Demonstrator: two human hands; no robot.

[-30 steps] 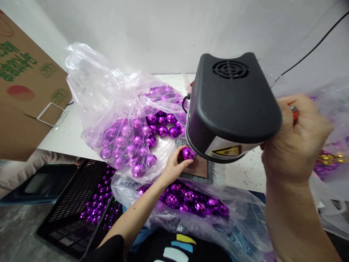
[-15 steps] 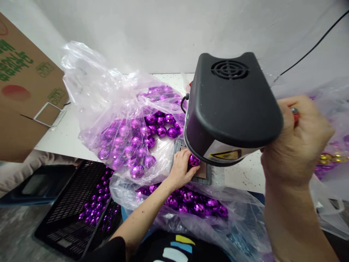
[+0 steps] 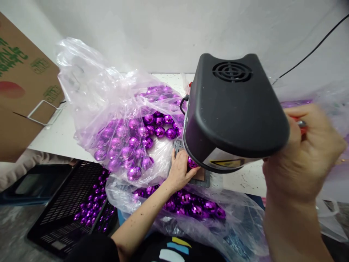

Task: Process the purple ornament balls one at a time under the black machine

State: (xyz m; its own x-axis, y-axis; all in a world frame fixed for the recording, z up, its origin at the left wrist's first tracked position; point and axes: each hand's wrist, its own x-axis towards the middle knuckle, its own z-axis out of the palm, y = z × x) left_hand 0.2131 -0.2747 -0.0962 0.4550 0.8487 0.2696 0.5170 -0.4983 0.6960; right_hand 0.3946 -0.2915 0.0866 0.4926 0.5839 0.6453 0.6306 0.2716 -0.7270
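Observation:
A black machine head (image 3: 240, 105) with a round vent and a yellow warning label stands over a grey base plate (image 3: 205, 181). My right hand (image 3: 302, 149), at the machine's right side, is closed around a red handle (image 3: 296, 119) that shows only in part. Under the machine head my left hand (image 3: 180, 169) pinches a shiny purple faceted bead (image 3: 192, 162) against the base. The machine head hides part of that bead and of the base. Purple beads of the same kind (image 3: 160, 131) lie just beyond my left hand.
Clear plastic bags of purple beads lie on the white table (image 3: 49, 140) at left and on my lap (image 3: 196, 209). A black crate (image 3: 60, 214) with smaller purple beads stands lower left. A cardboard box (image 3: 24, 94) is far left. A black cable (image 3: 313, 51) runs along the wall.
My right hand has shifted right and slightly down with the red handle. My left hand stays at the bead, its fingers slightly rearranged. The whole view has moved a little.

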